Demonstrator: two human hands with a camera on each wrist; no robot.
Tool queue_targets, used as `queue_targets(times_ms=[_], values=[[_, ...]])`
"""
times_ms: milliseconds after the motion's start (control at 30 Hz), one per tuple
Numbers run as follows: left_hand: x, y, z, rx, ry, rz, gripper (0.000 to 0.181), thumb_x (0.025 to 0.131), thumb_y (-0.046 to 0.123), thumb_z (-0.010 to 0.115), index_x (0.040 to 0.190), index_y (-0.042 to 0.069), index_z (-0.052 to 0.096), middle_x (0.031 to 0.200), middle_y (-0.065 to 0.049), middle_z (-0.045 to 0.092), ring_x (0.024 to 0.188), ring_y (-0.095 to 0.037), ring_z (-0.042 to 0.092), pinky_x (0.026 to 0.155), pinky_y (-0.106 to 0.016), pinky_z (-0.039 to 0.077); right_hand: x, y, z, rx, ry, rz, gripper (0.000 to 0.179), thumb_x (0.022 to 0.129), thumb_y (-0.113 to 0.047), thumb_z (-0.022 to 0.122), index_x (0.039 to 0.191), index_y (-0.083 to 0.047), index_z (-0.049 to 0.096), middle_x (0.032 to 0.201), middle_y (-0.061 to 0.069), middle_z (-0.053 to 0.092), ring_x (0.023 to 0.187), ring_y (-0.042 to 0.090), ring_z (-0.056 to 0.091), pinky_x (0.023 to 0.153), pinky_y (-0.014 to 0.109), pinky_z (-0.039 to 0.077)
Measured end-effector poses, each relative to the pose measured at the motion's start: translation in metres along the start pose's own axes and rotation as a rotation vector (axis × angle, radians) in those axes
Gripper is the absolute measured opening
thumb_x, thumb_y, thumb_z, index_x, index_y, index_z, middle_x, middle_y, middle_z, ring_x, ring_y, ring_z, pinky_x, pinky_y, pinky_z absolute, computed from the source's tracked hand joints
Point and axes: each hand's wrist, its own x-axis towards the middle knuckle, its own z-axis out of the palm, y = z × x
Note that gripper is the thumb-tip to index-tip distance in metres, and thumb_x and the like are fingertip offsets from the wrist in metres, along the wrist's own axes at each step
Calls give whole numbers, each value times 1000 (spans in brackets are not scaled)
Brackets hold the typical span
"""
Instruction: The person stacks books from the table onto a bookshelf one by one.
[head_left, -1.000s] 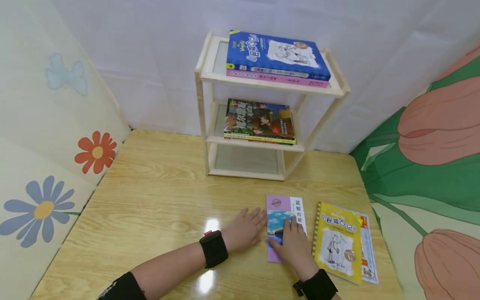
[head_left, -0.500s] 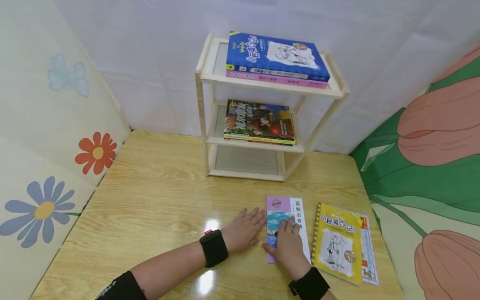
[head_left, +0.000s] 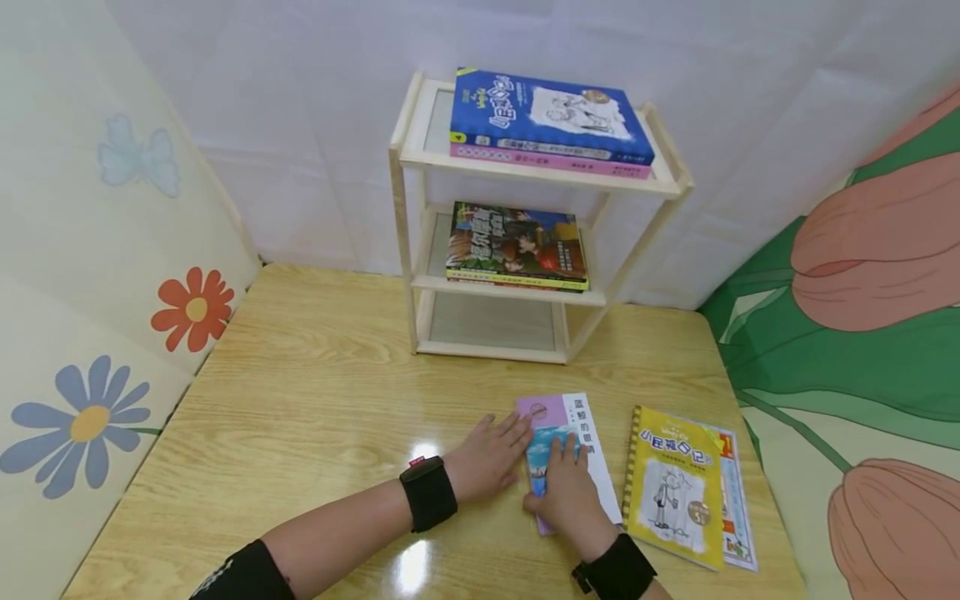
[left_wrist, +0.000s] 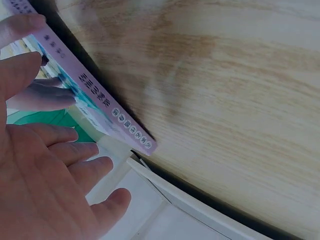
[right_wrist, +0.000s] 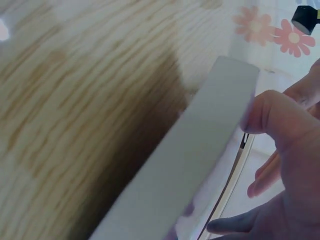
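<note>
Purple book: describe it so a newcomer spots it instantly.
Find the shelf on the table. In front of it, in the head view, the purple book sits left of the yellow book, the right hand on its cover. Its purple-and-white cover with blue artwork sets it apart.

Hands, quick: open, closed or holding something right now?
Left hand: open, at the edge of the purple-and-white book.
Right hand: open, resting on that book.
</note>
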Motion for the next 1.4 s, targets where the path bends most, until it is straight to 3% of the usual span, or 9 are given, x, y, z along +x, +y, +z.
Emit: queue_targets(times_ms=[167, 367, 667, 800, 967, 1200, 1400], values=[[2, -3, 0, 27, 20, -3, 67, 94, 41, 52, 149, 10, 29, 156, -7, 23, 143, -23, 27, 111, -46, 32, -1, 3, -4, 69, -15, -48, 116, 58, -37, 85, 144, 11, 23, 147, 36, 23, 133, 56, 23, 103, 61, 33], [5, -7, 4, 47, 32, -5, 55, 96, 25, 50, 147, 12, 34, 154, -5, 29, 142, -21, 28, 111, -45, 32, -2, 12, -13, 184, -4, -147, 112, 53, -31, 84, 142, 6, 27, 134, 35, 43, 119, 46, 49, 97, 54, 44], [14, -14, 16, 126, 59, 33, 60, 91, 27, 57, 146, 15, 37, 153, -4, 33, 142, -20, 29, 111, -42, 32, -4, 19, -24, 252, -82, -312, 101, 55, -22, 82, 138, 6, 32, 117, 20, 58, 98, 24, 60, 85, 40, 51], [16, -14, 20, 141, 40, 37, 61, 90, 27, 58, 146, 16, 37, 153, -3, 33, 141, -19, 31, 111, -40, 33, -4, 20, -28, 293, -154, -384, 96, 57, -19, 80, 137, 4, 32, 121, 17, 56, 97, 20, 58, 84, 36, 51], [14, -15, 20, 100, 17, 47, 61, 90, 27, 59, 146, 15, 38, 153, -3, 33, 140, -18, 32, 108, -38, 37, -3, 21, -30, 339, -195, -395, 97, 61, -19, 80, 140, 4, 29, 133, 19, 48, 116, 25, 52, 100, 46, 43], [11, -15, 15, 43, -15, 23, 62, 89, 25, 59, 146, 13, 36, 153, -4, 32, 141, -19, 31, 111, -38, 33, -5, 22, -29, 357, -193, -411, 100, 60, -17, 78, 143, 4, 26, 142, 25, 39, 127, 31, 44, 105, 52, 36], [9, -13, 9, 40, -33, -7, 62, 89, 25, 60, 145, 13, 38, 151, -4, 36, 140, -19, 34, 111, -38, 34, -11, 17, -33, 289, -193, -398, 102, 60, -19, 76, 144, 8, 25, 148, 33, 25, 137, 45, 27, 109, 57, 26]])
